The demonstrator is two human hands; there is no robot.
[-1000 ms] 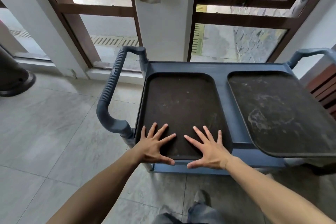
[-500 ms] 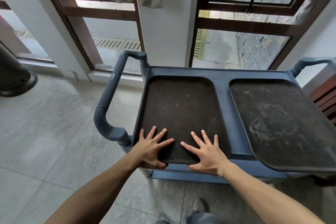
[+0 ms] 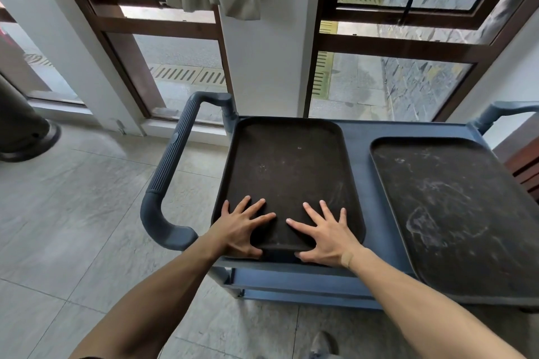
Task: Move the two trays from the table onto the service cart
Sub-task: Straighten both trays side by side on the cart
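Two dark brown trays lie on top of a blue service cart [image 3: 357, 154]. The left tray [image 3: 287, 172] lies flat with its far rim at the cart's back edge. My left hand [image 3: 239, 230] and my right hand [image 3: 326, 236] both rest on its near end, fingers spread on top and thumbs curled under the near rim. The right tray [image 3: 455, 213], scuffed with pale marks, lies apart from both hands, and its near right corner overhangs the cart's front.
The cart's ribbed left handle [image 3: 172, 160] juts out over the tiled floor, and its right handle [image 3: 507, 109] shows at the far right. Windows and a white pillar stand just behind the cart. A dark round base [image 3: 23, 137] sits at left, slatted wooden furniture [image 3: 525, 166] at right.
Both hands have slid the left tray away from me, so its far rim now reaches the cart's back edge. My thumbs have shifted from the rim to under the near edge.
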